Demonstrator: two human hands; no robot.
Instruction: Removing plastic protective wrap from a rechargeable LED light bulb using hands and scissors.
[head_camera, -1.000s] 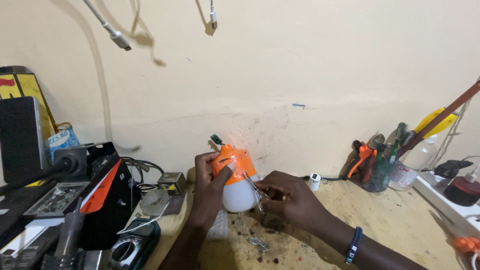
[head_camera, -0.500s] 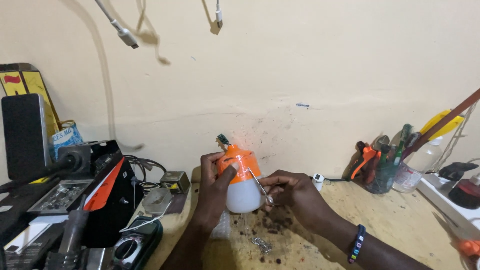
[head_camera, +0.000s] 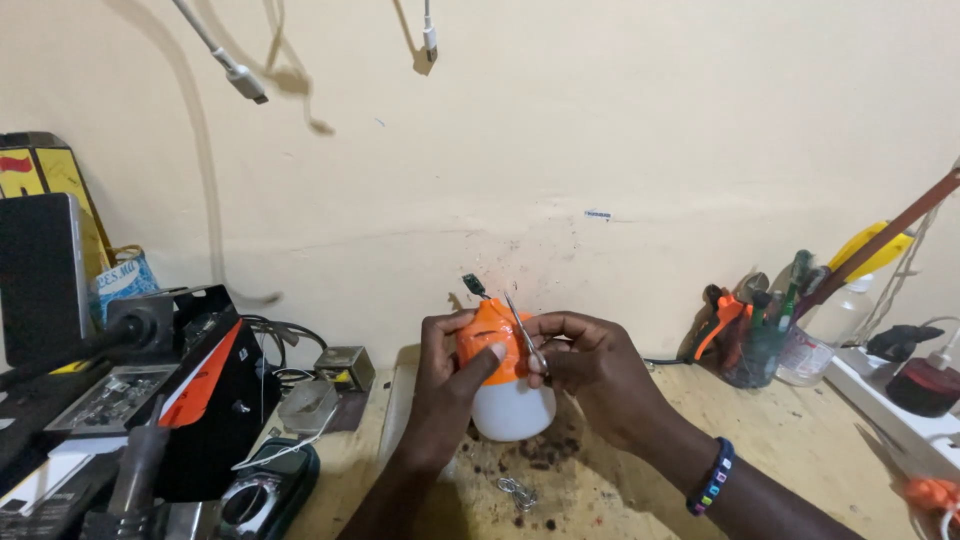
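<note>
Left hand gripping orange-and-white bulb, right hand pinching tweezers, tool-filled cup near wall

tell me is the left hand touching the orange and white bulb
Touching: the head view shows the left hand wrapped around the orange and white bulb, thumb pressed on its orange part.

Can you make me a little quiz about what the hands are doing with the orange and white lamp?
1. True or false: the left hand grips the orange and white lamp bulb.
2. The right hand holds: A tweezers, B a hammer, C a spoon?
3. What colour is the bulb's lower part?

Key: 1 true. 2 A, thin metal tweezers against the orange top. 3 white.
</note>
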